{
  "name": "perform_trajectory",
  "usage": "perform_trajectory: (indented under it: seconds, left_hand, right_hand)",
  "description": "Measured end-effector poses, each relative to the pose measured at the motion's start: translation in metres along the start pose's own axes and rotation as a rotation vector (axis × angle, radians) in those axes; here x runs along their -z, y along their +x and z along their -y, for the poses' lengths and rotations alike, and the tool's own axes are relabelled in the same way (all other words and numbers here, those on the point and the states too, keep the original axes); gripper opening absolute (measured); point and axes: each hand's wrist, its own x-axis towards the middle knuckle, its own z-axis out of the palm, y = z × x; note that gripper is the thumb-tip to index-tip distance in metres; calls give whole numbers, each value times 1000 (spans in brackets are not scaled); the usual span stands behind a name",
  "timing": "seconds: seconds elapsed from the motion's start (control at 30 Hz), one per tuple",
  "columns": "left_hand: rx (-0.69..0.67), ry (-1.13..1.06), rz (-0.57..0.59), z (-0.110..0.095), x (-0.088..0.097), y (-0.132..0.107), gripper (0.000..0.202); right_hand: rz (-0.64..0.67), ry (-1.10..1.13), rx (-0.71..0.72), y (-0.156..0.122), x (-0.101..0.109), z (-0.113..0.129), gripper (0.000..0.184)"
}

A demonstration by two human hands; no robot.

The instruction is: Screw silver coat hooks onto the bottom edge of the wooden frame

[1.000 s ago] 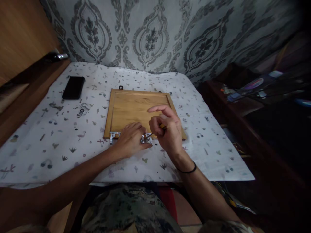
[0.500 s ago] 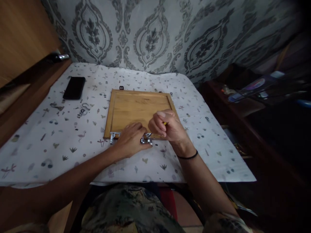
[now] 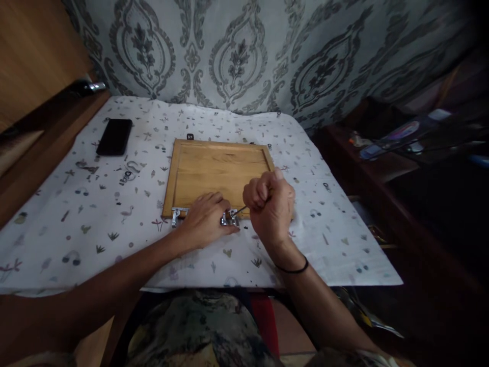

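Observation:
A framed wooden cabinet door (image 3: 217,165) lies flat on the table. Along its near edge are metal hinges; the left hinge (image 3: 175,216) shows beside my wrist. My left hand (image 3: 206,216) rests over that edge, its fingers on the wood and its thumb below, gripping the right hinge (image 3: 229,219). Wrapped in a fist, my right hand (image 3: 270,204) holds a screwdriver (image 3: 241,209); its thin shaft slants down left to the right hinge. The handle is mostly hidden in the fist.
A black phone (image 3: 114,137) lies on the patterned tablecloth (image 3: 141,239) at the left. Small dark pieces (image 3: 190,136) are beyond the door's far edge. To the right, a plastic bottle (image 3: 405,133) lies on dark furniture. A patterned curtain (image 3: 237,56) hangs behind.
My right fist has turned and shifted slightly right and toward me, showing more of the screwdriver's shaft. My left hand stays at the hinge.

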Motion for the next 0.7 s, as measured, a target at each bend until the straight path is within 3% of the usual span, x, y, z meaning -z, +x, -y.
perform_trajectory:
  seconds: [0.1, 0.2, 0.27, 0.37, 0.5, 0.6, 0.7]
  left_hand:
    - [2, -13, 7, 1, 0, 1, 36]
    - [-7, -24, 15, 2, -1, 1, 35]
    - [-16, -28, 14, 3, -1, 1, 36]
    - [-20, -32, 14, 3, -2, 1, 38]
    - [1, -21, 16, 2, -1, 1, 38]
    - [6, -38, 26, 1, 0, 1, 36]
    - [9, -52, 26, 0, 1, 0, 32]
  right_hand:
    - [242, 41, -149, 13, 17, 4, 53]
    - [411, -52, -118, 24, 29, 8, 42]
    - [515, -79, -94, 28, 32, 8, 45]
    - [590, 34, -171, 30, 29, 4, 58]
    - [501, 114, -228, 24, 17, 1, 71]
    - [379, 53, -160, 14, 7, 2, 75]
    - [162, -12, -38, -1, -5, 2, 73]
